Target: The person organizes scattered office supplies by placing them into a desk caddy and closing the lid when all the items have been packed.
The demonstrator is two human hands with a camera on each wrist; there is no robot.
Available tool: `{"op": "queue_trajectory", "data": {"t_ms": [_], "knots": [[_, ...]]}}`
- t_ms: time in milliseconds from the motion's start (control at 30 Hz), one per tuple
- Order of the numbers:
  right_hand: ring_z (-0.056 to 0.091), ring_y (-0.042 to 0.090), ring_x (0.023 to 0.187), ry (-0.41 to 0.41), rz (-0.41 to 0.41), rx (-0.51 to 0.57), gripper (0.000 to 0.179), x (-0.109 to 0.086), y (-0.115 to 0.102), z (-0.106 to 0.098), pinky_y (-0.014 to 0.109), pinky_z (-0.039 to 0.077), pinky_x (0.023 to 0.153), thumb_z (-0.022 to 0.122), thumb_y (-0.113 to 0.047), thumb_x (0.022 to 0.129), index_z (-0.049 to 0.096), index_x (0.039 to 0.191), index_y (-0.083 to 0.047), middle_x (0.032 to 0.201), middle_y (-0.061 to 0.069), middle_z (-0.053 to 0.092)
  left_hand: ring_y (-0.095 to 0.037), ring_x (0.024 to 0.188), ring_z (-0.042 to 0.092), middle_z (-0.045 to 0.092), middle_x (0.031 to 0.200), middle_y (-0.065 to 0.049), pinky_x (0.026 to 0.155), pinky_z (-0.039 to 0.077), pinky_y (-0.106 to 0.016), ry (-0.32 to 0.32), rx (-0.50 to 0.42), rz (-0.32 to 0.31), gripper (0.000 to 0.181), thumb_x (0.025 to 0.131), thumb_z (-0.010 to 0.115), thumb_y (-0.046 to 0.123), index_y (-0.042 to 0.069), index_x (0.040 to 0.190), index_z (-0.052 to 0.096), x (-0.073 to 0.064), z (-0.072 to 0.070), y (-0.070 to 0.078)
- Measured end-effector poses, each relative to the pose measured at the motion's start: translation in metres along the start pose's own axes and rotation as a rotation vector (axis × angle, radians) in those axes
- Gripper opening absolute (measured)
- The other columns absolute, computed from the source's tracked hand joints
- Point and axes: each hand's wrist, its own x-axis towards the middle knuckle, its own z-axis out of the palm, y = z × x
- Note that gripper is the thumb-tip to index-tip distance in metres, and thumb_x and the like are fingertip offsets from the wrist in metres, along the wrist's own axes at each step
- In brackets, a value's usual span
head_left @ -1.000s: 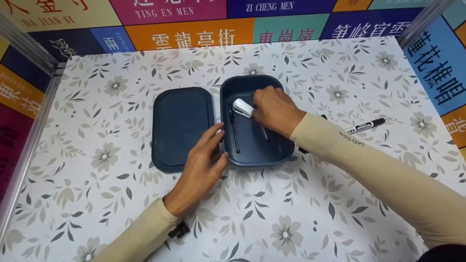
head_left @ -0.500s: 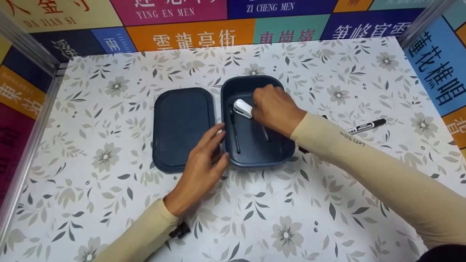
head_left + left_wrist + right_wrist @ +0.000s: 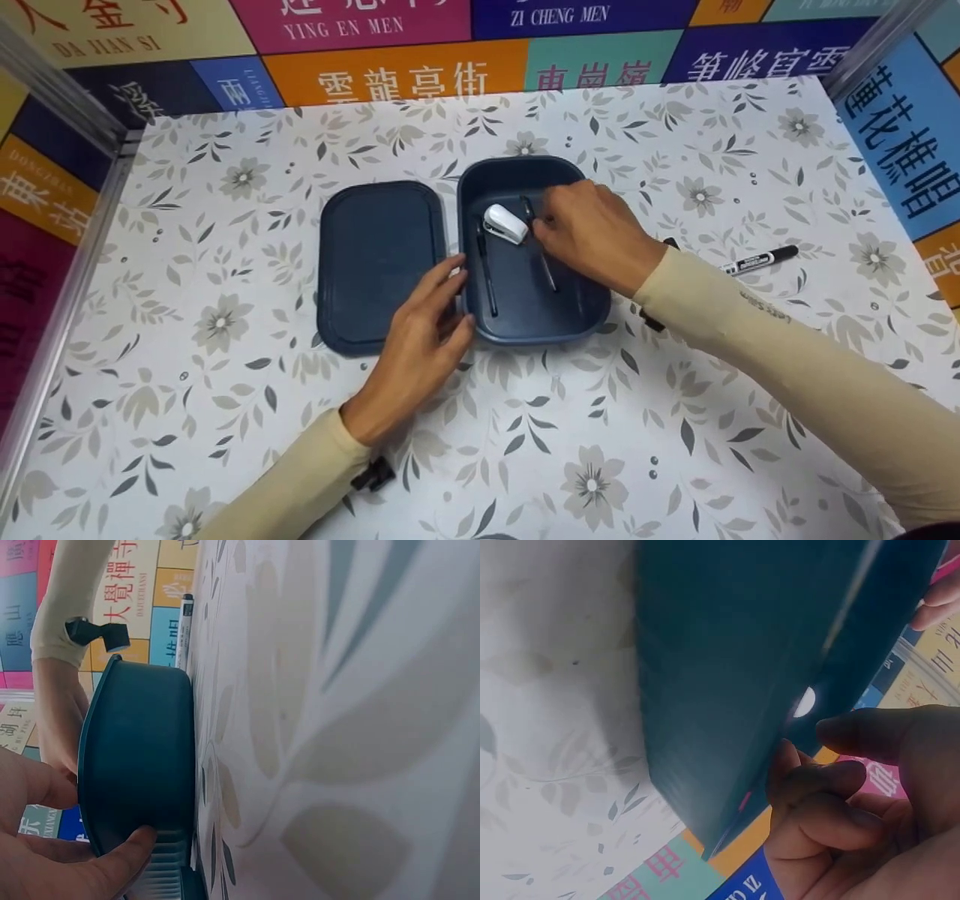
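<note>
A dark blue box (image 3: pixel 521 324) stands uncovered on the table. Inside it lie a small white stapler (image 3: pixel 506 224), a dark pen (image 3: pixel 487 277) along the left wall and another pen (image 3: pixel 548 268) to the right of the stapler. My right hand (image 3: pixel 592 225) is over the box's right side, just right of the stapler, fingers bent and thumb apart from them with nothing between, as the right wrist view shows. My left hand (image 3: pixel 416 337) rests against the box's left wall, its thumb on the side and other fingers at the rim in the left wrist view.
The matching dark blue lid (image 3: pixel 382 255) lies flat left of the box, partly behind my left hand. A black-and-white marker (image 3: pixel 759 260) lies to the right, partly behind my right sleeve. Printed panels (image 3: pixel 405 71) border the floral table (image 3: pixel 300 442) at the back and sides.
My right hand has let go of the stapler and moved right, leaving it in the box between the pens. My left hand stays against the box.
</note>
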Motion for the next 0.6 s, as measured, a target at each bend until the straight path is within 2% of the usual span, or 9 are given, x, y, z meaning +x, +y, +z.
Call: {"op": "queue_trajectory", "data": {"t_ms": [233, 600], "knots": [[0.063, 0.035, 0.07, 0.061, -0.004, -0.019, 0.028, -0.017, 0.012, -0.005, 0.049, 0.052, 0.061, 0.066, -0.013, 0.101, 0.062, 0.074, -0.006, 0.071, 0.012, 0.062, -0.025, 0.143, 0.057, 0.046, 0.17, -0.014, 0.102, 0.061, -0.036, 0.001, 0.008, 0.007, 0.055, 0.102, 0.067, -0.002, -0.011, 0.154, 0.056, 0.0, 0.0, 0.0], [0.069, 0.034, 0.079, 0.155, -0.013, 0.079, 0.018, -0.041, 0.025, -0.014, 0.048, 0.055, 0.068, 0.069, -0.01, 0.101, 0.075, 0.088, 0.0, 0.083, 0.016, 0.07, -0.024, 0.144, 0.056, 0.047, 0.17, -0.014, 0.103, 0.06, -0.033, 0.001, 0.017, 0.004, 0.055, 0.101, 0.067, -0.002, -0.011, 0.154, 0.055, -0.001, 0.0, 0.0]]}}
